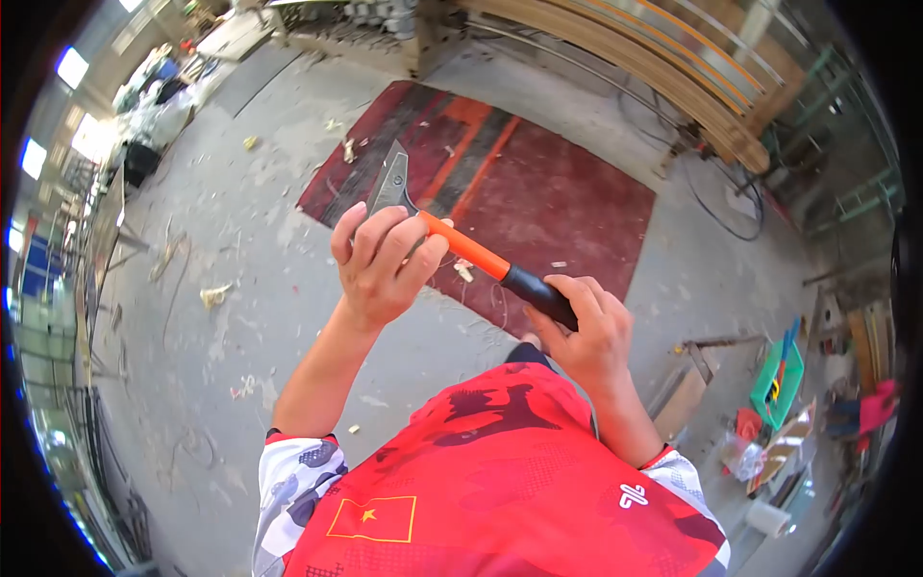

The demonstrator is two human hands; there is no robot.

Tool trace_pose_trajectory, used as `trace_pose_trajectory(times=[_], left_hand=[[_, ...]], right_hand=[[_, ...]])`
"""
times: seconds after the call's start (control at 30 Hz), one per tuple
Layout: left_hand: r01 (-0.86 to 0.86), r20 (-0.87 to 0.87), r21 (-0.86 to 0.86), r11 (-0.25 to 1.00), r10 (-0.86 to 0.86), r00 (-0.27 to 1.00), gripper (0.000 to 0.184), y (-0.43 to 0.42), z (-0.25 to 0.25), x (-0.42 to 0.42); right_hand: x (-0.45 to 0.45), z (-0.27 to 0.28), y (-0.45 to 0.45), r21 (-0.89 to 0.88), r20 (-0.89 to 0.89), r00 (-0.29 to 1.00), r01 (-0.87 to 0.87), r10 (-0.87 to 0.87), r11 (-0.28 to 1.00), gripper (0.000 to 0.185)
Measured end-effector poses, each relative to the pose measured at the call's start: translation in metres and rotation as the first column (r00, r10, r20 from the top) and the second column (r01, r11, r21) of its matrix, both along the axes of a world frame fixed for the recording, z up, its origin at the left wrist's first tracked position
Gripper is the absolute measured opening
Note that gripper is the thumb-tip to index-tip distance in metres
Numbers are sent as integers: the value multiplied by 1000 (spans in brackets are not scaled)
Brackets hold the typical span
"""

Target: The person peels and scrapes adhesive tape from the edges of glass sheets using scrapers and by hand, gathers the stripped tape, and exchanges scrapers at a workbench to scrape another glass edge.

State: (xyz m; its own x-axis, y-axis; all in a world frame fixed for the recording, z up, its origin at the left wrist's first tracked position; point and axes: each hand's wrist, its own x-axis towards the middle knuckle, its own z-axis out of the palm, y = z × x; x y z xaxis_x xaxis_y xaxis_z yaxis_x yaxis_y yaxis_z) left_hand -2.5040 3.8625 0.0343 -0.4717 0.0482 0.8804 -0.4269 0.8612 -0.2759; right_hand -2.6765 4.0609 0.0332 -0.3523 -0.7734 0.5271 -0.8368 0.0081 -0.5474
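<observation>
A scraper [471, 252] with an orange shaft, a black grip and a flat grey metal head is held up in front of my chest, slanting from upper left to lower right. My left hand [383, 267] is closed about its neck, with the fingertips by the lower part of the metal head. My right hand [594, 332] grips the black handle end, thumb along the near side. The pointed tip of the head sticks up beyond my left fingers. Part of the head's lower edge is hidden behind those fingers.
A dark red mat [567, 202] with scraps lies on the grey floor ahead. Beyond it stands a long wooden bench [625, 58]. At the right are a green basket [781, 380] with tools, a cable [745, 226] and boards. Metal racks and piled material line the left.
</observation>
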Motion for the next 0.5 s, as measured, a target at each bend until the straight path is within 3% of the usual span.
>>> trace_pose_trajectory(times=[0.13,0.2,0.4,0.5], left_hand=[[-172,-9,40,984,173,985,28,-75,-11,55],[-224,-22,29,974,225,974,29,-122,-20,77],[-438,55,70,896,435,899,28,-263,-38,144],[-387,51,362,848,397,916,25,-323,-35,182]], right_hand=[[39,-16,-102,-9,48,992,-119,120,993,37],[51,-33,-161,-135,-32,984,-175,173,975,39],[99,-76,-353,-203,-94,957,-287,274,936,41],[138,-76,-463,-241,-92,941,-339,327,909,37]])
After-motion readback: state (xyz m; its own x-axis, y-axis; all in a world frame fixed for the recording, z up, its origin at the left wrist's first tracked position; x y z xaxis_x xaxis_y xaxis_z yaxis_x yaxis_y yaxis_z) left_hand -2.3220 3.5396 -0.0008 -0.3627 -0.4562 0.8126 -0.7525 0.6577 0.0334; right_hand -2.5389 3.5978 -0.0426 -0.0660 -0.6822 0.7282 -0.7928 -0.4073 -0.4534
